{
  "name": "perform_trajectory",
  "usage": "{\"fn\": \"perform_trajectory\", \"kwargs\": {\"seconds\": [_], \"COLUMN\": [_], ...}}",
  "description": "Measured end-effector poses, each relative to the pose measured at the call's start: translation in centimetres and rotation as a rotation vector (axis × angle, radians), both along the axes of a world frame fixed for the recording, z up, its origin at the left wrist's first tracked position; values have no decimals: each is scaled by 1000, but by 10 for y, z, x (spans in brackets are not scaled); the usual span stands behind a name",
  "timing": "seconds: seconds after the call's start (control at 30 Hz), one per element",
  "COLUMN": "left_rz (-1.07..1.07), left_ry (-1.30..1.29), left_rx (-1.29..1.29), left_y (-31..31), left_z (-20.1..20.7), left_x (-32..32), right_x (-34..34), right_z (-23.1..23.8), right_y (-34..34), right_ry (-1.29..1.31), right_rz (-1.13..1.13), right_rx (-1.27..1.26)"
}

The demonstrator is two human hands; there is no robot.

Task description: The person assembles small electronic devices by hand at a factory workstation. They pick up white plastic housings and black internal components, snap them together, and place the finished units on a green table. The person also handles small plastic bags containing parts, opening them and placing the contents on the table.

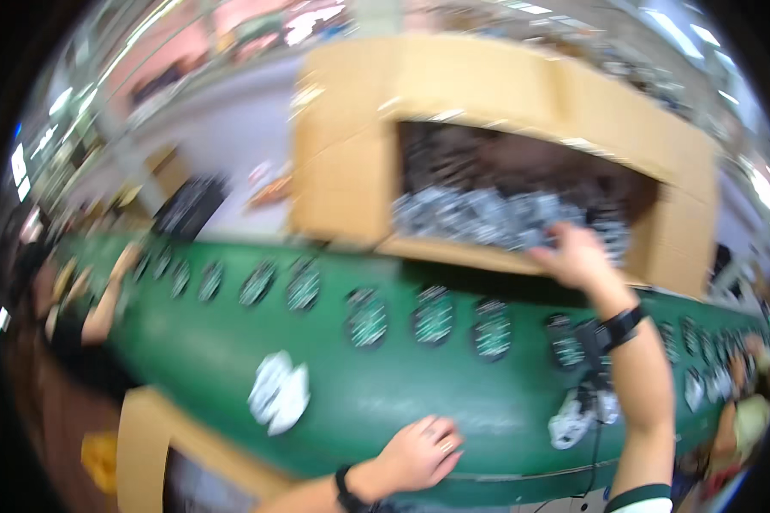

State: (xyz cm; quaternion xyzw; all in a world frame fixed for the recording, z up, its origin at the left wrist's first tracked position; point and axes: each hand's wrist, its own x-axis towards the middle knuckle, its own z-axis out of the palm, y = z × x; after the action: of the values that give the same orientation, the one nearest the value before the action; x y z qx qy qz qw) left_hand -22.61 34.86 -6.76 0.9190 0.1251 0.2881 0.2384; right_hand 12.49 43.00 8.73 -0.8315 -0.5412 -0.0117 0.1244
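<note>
My right hand reaches over the front edge of a large cardboard box, its thumb and fingers apart. Just beyond the fingers lie many grey-silver wrapped pieces, blurred, along the box's opening. No piece shows in that hand. Low over the near side of the green conveyor belt, my left hand is curled into a loose fist with nothing visible in it. Dark oval pieces with a striped, ribbed look lie in a row along the belt. Both wrists wear black bands.
White wrapped pieces lie left on the belt, and another white piece lies near a dark cable on the right. Another open carton stands at the lower left. Co-workers' arms reach the belt at both ends.
</note>
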Motion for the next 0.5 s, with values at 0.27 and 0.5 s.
{"fn": "perform_trajectory", "kwargs": {"seconds": [0.27,0.5], "left_rz": [2,330], "left_ry": [-88,-240], "left_rx": [-17,-515], "left_y": [-12,-11], "left_z": [-4,5], "left_x": [7,14], "right_x": [65,-87], "right_z": [-48,-43], "right_y": [-13,-103], "right_ry": [391,448], "right_rz": [142,456], "right_rx": [732,458]}}
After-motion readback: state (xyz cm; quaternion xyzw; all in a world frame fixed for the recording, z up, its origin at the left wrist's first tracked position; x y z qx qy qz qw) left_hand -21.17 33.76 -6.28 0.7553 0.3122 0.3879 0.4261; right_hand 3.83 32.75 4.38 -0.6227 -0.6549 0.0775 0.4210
